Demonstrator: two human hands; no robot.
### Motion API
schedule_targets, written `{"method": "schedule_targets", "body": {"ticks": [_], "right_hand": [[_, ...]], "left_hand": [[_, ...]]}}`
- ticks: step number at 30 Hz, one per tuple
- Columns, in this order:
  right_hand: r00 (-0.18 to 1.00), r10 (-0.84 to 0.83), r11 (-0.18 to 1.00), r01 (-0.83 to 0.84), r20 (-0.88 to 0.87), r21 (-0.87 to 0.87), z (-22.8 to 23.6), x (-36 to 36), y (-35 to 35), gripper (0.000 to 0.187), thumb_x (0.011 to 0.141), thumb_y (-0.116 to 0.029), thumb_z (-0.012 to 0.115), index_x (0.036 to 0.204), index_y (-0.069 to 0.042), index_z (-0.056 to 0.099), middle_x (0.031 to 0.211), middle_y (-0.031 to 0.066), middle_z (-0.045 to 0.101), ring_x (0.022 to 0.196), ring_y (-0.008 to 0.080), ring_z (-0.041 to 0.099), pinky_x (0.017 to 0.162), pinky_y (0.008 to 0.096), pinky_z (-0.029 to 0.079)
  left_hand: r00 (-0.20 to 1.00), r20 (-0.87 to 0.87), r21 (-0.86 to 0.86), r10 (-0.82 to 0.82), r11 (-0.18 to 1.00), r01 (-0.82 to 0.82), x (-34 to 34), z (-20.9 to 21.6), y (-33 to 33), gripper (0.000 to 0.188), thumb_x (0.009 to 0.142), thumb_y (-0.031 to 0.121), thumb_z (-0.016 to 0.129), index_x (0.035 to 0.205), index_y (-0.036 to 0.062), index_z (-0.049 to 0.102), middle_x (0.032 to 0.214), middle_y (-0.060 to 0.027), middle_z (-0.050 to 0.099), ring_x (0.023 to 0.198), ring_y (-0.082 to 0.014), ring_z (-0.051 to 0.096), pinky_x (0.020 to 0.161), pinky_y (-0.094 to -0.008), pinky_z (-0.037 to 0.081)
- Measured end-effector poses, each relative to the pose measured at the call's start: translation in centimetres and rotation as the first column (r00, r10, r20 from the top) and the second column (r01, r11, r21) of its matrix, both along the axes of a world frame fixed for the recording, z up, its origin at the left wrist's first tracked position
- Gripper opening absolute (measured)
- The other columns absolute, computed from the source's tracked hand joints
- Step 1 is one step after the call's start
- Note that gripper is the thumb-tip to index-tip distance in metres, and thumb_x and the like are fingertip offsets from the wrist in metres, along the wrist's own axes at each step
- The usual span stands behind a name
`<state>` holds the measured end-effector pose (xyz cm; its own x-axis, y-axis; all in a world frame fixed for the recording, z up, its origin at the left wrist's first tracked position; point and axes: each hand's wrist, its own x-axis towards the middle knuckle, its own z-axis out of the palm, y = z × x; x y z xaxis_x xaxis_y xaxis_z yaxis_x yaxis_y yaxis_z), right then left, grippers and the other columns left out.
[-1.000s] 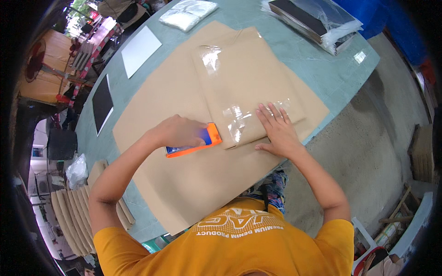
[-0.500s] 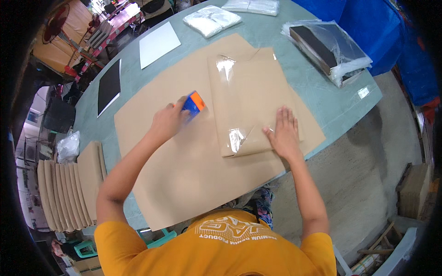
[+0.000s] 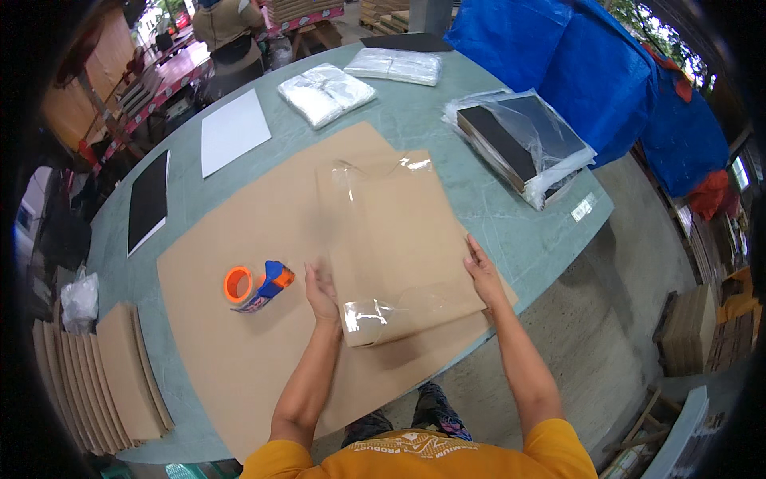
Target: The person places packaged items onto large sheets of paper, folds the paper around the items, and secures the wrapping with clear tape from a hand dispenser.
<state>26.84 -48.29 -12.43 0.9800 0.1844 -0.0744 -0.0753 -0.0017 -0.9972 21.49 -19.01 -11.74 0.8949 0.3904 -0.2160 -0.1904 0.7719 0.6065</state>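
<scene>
A flat package wrapped in brown paper (image 3: 399,231), with clear tape across its folded corners, is between my hands. My left hand (image 3: 321,294) grips its left edge near the lower corner, and my right hand (image 3: 484,273) holds the right edge with the thumb on top. The package's near edge looks slightly raised, with a shadow beneath it. Under it spreads a large sheet of brown paper (image 3: 239,363). On that sheet, left of my left hand, lies a blue and orange tape dispenser (image 3: 267,289), which neither hand touches.
Round the green table (image 3: 511,231) lie a white sheet (image 3: 235,132), a black board (image 3: 148,199), stacks of clear plastic sleeves (image 3: 325,94) and a plastic-covered black stack (image 3: 519,144). Several wrapped brown packages (image 3: 128,371) stand at the left. A blue tarp (image 3: 511,44) hangs behind.
My left hand has put down the tape dispenser and taken the package's left edge. My right hand has gone from lying flat on top to gripping the right edge. The view has shifted.
</scene>
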Motion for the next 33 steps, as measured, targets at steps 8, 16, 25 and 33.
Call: {"method": "schedule_targets", "body": {"ticks": [8, 16, 25, 33], "right_hand": [[0.879, 0.084, 0.959, 0.057, -0.470, 0.277, 8.1, -5.6, 2.0, 0.076, 0.090, -0.057, 0.020, 0.138, 0.002, 0.018, 0.143, 0.0176, 0.021, 0.131, 0.0255, 0.024, 0.105, 0.0388, 0.025], [0.905, 0.045, 0.892, 0.154, -0.423, 0.425, -0.8, -4.0, -3.1, 0.062, 0.082, -0.028, 0.060, 0.126, 0.007, 0.034, 0.123, 0.0198, 0.046, 0.113, 0.0304, 0.046, 0.093, 0.0417, 0.042], [0.868, 0.266, 0.855, -0.011, -0.420, 0.518, 0.8, -6.9, -0.7, 0.064, 0.070, -0.013, 0.064, 0.126, 0.003, 0.037, 0.117, 0.0175, 0.051, 0.104, 0.0317, 0.053, 0.088, 0.0418, 0.047], [0.693, 0.666, 0.624, -0.312, -0.278, 0.716, 5.5, -11.5, 23.1, 0.050, 0.076, -0.014, 0.058, 0.121, 0.002, 0.043, 0.116, 0.0170, 0.052, 0.106, 0.0309, 0.053, 0.090, 0.0427, 0.045]], "left_hand": [[0.872, 0.008, 0.407, -0.489, 0.798, 0.444, -0.2, 14.7, -4.7, 0.060, 0.086, 0.045, 0.048, 0.124, -0.0014, 0.044, 0.116, -0.0176, 0.053, 0.108, -0.0261, 0.049, 0.090, -0.0356, 0.039], [0.773, -0.631, 0.755, 0.069, -0.174, 0.632, 1.3, 3.0, -3.7, 0.085, 0.078, 0.054, 0.056, 0.132, -0.0058, 0.029, 0.125, -0.0312, 0.042, 0.118, -0.0391, 0.041, 0.097, -0.0428, 0.034], [0.854, -0.519, 0.833, -0.019, 0.211, 0.511, -4.8, 3.5, 1.1, 0.077, 0.069, 0.055, 0.066, 0.113, -0.0057, 0.047, 0.105, -0.0235, 0.050, 0.099, -0.0355, 0.048, 0.087, -0.0409, 0.040], [0.864, -0.020, 0.999, 0.503, -0.018, 0.034, -22.4, 14.3, 20.1, 0.060, 0.077, 0.039, 0.065, 0.114, -0.0028, 0.044, 0.108, -0.0240, 0.048, 0.105, -0.0371, 0.045, 0.091, -0.0413, 0.037]]}}
